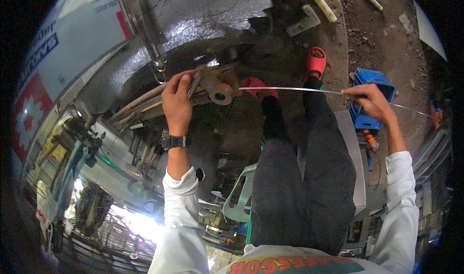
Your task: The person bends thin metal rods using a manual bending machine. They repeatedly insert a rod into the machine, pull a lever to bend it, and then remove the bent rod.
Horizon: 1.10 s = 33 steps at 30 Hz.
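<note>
Operator: Where is the workpiece?

Technician: The thin metal rod (295, 89) runs nearly level from the centre of the frame toward the right edge. Its left end lies just beside a round hollow piece (224, 88).

Operator: State the condition of the hands.

Technician: They are well apart. The right hand (370, 100), right of centre, is clamped on the rod. The left hand (177, 99), left of centre, has its fingers bent at some slim sticks (194, 83); that area is dark and blurred, so I cannot tell whether it grips them.

Operator: Which step is in hand?

Technician: In my judgement, steadying the rod. The next move appears to call for a firm right-hand pinch and control of the free left end.

Operator: Identify the surroundings.

Technician: Red sandals (316, 62) at upper centre, above the black trousers (302, 187). A blue crate (356, 114) behind the right hand. A pale green chair (237, 207) at lower centre.
</note>
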Each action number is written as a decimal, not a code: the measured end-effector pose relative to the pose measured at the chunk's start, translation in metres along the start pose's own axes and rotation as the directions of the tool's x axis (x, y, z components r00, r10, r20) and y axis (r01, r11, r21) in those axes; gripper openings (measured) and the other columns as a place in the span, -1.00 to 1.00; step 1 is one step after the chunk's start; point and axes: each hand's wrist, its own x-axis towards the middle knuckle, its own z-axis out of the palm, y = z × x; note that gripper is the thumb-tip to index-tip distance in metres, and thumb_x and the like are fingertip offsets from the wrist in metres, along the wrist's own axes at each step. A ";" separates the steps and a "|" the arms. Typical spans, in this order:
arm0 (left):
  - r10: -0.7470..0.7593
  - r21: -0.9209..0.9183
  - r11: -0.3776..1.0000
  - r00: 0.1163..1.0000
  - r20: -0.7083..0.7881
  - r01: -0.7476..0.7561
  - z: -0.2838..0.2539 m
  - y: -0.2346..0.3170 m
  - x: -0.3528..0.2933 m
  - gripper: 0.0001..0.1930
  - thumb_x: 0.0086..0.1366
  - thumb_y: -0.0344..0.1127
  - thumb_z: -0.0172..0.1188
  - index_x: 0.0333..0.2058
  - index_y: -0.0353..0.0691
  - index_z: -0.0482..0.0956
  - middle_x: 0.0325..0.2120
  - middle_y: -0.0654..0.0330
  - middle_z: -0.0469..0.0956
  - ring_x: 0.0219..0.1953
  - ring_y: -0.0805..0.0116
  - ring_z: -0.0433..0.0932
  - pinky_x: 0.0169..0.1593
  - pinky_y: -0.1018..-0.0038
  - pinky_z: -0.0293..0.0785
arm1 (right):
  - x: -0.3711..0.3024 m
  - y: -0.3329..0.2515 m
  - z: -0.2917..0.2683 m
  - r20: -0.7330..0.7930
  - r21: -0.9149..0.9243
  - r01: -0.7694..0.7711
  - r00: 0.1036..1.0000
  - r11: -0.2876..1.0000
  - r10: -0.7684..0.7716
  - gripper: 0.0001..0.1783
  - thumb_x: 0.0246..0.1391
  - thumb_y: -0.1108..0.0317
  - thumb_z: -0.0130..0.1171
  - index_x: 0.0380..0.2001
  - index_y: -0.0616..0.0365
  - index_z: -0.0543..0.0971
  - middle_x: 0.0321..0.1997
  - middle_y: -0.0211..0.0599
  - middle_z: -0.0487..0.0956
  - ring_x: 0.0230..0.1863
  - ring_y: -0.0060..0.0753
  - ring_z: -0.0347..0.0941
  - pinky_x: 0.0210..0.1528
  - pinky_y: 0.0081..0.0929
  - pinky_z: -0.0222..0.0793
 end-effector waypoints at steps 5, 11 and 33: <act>-0.196 -0.099 0.977 0.978 -0.068 0.189 -0.007 -0.010 -0.001 -0.73 0.47 -0.36 0.02 -0.08 -0.34 0.67 -0.14 0.16 0.69 -0.06 0.39 0.61 0.10 0.48 0.45 | -0.011 0.001 0.040 -0.104 0.041 0.051 0.993 0.998 -0.047 -0.40 -0.10 0.65 0.06 0.05 -0.01 0.68 -0.10 -0.02 0.70 -0.12 -0.06 0.65 0.01 -0.34 0.51; -0.079 0.240 0.966 0.992 -0.095 0.100 0.003 0.023 -0.002 -0.73 0.46 -0.36 0.03 -0.08 -0.33 0.68 -0.16 0.17 0.69 -0.08 0.40 0.61 0.07 0.47 0.47 | -0.009 0.019 0.083 -0.186 0.116 0.164 0.972 0.980 -0.141 -0.43 -0.07 0.65 0.09 0.06 0.06 0.67 -0.38 -0.11 0.62 -0.36 -0.17 0.54 -0.16 -0.36 0.45; -0.167 0.162 0.969 0.978 -0.125 0.187 0.004 0.018 -0.003 -0.73 0.49 -0.30 0.04 -0.09 -0.32 0.68 -0.20 0.19 0.70 -0.13 0.43 0.61 0.03 0.48 0.46 | 0.045 -0.006 0.035 0.000 -0.020 0.168 0.986 0.986 -0.169 -0.48 -0.11 0.64 0.10 -0.02 0.13 0.69 -0.17 0.04 0.69 -0.16 0.11 0.63 -0.09 -0.13 0.53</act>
